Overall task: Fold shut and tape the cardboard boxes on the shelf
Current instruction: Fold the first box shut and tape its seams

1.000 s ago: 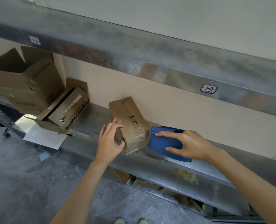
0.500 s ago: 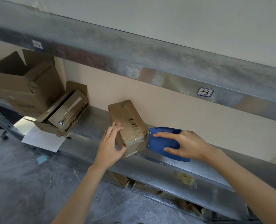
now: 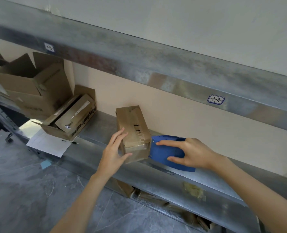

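A small closed cardboard box [image 3: 132, 128] lies on the metal shelf [image 3: 99, 132], its near end turned towards me. My left hand [image 3: 113, 154] steadies the box, fingers against its left side and thumb on the near end. My right hand [image 3: 189, 153] grips a blue tape dispenser [image 3: 166, 153], whose front end touches the box's right near corner. Shiny tape runs along the box top. Further left stand a large open box [image 3: 33, 91] and a flatter open box [image 3: 72, 120] with flaps loose.
A sheet of paper [image 3: 48, 144] with a pen [image 3: 70, 141] lies at the shelf's front edge on the left. A thick metal beam [image 3: 139, 54] runs overhead with labels. Cardboard scraps [image 3: 156, 199] sit on the lower shelf. The floor below is grey stone.
Both hands hold nearly the same pose. My left thumb has slid onto the box's near end. The view has shifted slightly, so everything appears a little lower.
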